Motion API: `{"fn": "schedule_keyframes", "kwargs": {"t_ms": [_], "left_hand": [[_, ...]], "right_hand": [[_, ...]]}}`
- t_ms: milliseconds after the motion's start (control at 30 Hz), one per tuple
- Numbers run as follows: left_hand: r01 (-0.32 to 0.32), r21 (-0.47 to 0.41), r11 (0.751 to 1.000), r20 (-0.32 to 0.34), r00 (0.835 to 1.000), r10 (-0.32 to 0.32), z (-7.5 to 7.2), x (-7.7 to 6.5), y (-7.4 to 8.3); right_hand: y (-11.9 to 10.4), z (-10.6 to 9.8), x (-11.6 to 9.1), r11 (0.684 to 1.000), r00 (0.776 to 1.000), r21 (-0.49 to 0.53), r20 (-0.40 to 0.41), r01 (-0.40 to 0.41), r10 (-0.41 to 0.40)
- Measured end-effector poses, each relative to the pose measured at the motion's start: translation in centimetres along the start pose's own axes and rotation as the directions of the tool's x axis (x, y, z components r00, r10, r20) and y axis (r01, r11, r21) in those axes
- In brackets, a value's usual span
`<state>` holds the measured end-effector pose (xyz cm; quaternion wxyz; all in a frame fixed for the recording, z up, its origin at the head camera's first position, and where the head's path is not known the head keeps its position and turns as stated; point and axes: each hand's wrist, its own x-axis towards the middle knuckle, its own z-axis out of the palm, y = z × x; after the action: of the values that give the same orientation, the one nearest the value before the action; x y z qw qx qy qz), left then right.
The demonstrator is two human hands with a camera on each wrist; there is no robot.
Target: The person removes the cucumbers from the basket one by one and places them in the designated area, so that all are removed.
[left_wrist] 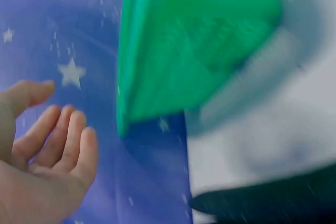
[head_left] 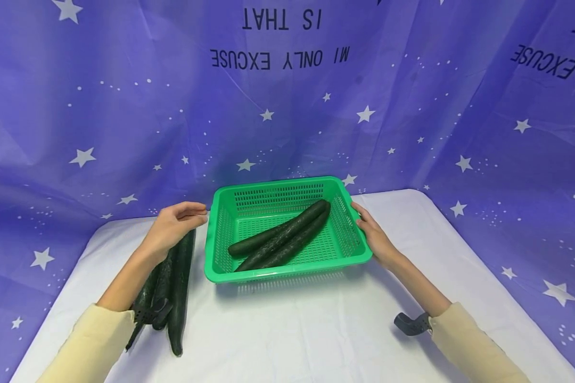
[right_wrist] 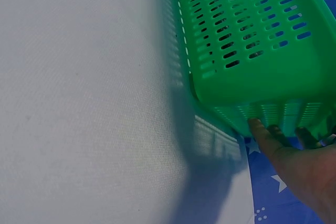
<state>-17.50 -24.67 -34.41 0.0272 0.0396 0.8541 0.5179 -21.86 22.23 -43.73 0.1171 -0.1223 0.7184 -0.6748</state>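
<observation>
A green plastic basket [head_left: 287,276] with slotted walls is at the middle of the table, three dark green cucumbers [head_left: 287,234] lying slantwise inside. My right hand [head_left: 375,234] holds the basket's right end; in the right wrist view, its fingers [right_wrist: 268,140] meet the end wall. My left hand [head_left: 174,226] is just off the basket's left end, fingers loosely bent and holding nothing. A gap separates this hand [left_wrist: 58,156] from the basket [left_wrist: 178,72] in the left wrist view. Several more cucumbers [head_left: 179,298] lie side by side beneath my left forearm, partly hidden by it.
A white cloth covers the table [head_left: 287,330]. Behind and along both sides hangs a purple-blue curtain [head_left: 287,138] with white stars and upside-down lettering. Dark straps [head_left: 412,324] are on both wrists, below cream sleeves.
</observation>
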Motion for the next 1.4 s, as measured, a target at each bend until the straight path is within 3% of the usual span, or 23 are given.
{"fn": "schedule_keyframes", "kwargs": {"t_ms": [100, 300, 567, 667, 967, 1400], "left_hand": [[-0.026, -0.037, 0.999, 0.093, 0.995, 0.030, 1.5, 1.6, 1.6], [-0.036, -0.082, 0.996, 0.186, 0.981, 0.050, 4.8, 4.9, 4.1], [-0.107, -0.008, 0.994, 0.337, 0.936, 0.103, 9.1, 8.1, 5.7], [-0.095, 0.008, 0.995, 0.383, 0.920, 0.085, 10.5, 8.9, 5.9], [0.019, -0.004, 1.000, 0.475, 0.880, -0.015, 14.4, 11.5, 5.8], [0.012, 0.097, 0.995, 0.484, 0.873, -0.058, 16.9, 12.9, 4.8]], "right_hand": [[0.1, 0.0, 0.0, 1.000, 1.000, 0.003, 0.002, -0.001, 0.001], [0.1, 0.0, 0.1, 1.000, 1.000, 0.003, -0.003, -0.004, 0.004], [0.1, 0.0, 0.0, 1.000, 1.000, -0.007, -0.006, -0.003, 0.003], [0.1, 0.0, 0.0, 1.000, 1.000, -0.001, -0.007, -0.002, 0.002], [0.1, 0.0, -0.1, 1.000, 1.000, 0.008, -0.009, 0.014, -0.013], [0.0, 0.0, 0.0, 1.000, 1.000, 0.007, -0.013, -0.002, 0.002]]}}
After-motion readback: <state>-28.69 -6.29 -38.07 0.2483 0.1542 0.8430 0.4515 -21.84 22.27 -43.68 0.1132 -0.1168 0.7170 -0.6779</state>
